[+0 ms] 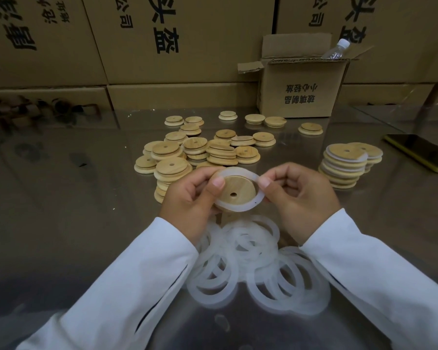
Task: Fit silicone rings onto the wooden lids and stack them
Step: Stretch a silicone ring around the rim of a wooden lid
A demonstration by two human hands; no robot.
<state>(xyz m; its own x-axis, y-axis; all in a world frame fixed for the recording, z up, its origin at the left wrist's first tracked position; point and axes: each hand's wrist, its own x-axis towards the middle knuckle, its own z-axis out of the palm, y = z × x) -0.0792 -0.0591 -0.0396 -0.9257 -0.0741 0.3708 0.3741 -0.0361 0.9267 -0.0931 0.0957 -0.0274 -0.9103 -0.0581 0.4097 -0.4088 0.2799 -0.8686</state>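
My left hand holds a round wooden lid with a small hole, thumb pressed on its left edge. A white silicone ring lies around the lid, loose at the upper right. My right hand pinches the ring's right side between thumb and finger. Below my hands a heap of several loose silicone rings lies on the metal table. Behind the hands sit several bare wooden lids, some piled. At the right stands a stack of ringed lids.
A small open cardboard box with a plastic bottle stands at the back right. A phone lies at the far right. Large cartons wall the table's back.
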